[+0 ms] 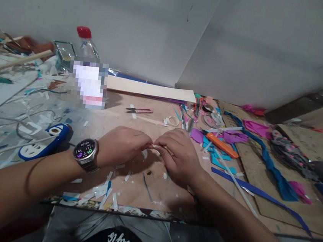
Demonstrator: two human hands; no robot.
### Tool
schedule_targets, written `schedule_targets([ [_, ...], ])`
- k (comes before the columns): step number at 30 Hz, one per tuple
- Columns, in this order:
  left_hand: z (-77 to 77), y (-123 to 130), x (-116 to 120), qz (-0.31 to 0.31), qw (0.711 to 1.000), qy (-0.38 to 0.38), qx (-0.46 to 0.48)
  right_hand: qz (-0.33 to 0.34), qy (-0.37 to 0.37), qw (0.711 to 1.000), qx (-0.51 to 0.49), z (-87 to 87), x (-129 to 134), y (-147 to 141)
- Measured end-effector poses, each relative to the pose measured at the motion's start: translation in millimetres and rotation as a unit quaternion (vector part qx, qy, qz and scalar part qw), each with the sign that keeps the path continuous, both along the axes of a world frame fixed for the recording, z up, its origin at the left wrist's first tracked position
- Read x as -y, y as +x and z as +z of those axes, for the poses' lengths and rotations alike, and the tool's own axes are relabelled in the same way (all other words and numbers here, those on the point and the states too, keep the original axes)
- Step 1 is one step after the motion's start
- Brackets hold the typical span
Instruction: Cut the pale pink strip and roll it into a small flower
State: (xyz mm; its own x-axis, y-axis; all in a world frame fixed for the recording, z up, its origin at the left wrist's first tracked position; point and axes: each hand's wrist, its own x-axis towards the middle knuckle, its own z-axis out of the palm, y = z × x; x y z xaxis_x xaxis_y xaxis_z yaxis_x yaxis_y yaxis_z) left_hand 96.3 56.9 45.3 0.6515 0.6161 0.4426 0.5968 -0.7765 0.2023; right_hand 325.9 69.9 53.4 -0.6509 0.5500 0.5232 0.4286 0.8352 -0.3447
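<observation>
My left hand, with a smartwatch on its wrist, is closed, thumb and fingertips pinched together over the middle of the table. My right hand meets it fingertip to fingertip, also in a pinch. Something small and pale shows between the two pinches, too small to make out. Behind the hands lie thread snips and a roll of tape. Small white paper scraps are scattered in front of and beneath the hands.
A blue and white power strip with cables is at the left. Behind it stand a blurred bright screen and a red-capped bottle. An orange cutter, blue strips and colored scraps lie at the right, beside wooden boards.
</observation>
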Motion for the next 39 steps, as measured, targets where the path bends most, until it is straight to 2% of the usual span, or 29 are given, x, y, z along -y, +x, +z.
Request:
schedule_targets([
  [6,-0.4,-2.0,-0.7,-0.043,0.997,0.070,-0.013,0.009,-0.094,0.995,0.007,2.1,2.4,-0.8],
  [10,0.2,1.4,-1.0,-0.026,0.999,0.044,-0.004,-0.002,-0.134,0.991,0.013,0.7,2.3,-1.1],
  [17,-0.9,1.3,-3.3,0.015,0.999,-0.042,-0.028,-0.021,-0.115,0.993,-0.007,-4.6,-1.7,0.6],
  [24,2.5,3.1,-3.1,0.030,0.995,-0.067,-0.068,-0.026,-0.097,0.994,0.045,-3.0,-0.6,-0.4],
  [30,3.1,1.7,-6.4,0.048,0.992,-0.085,-0.085,-0.063,-0.094,0.992,0.055,-4.5,-3.3,0.8],
  [39,1.9,1.3,-7.3,0.045,0.990,-0.101,-0.092,-0.037,-0.071,0.996,0.041,-5.0,-3.1,1.8],
])
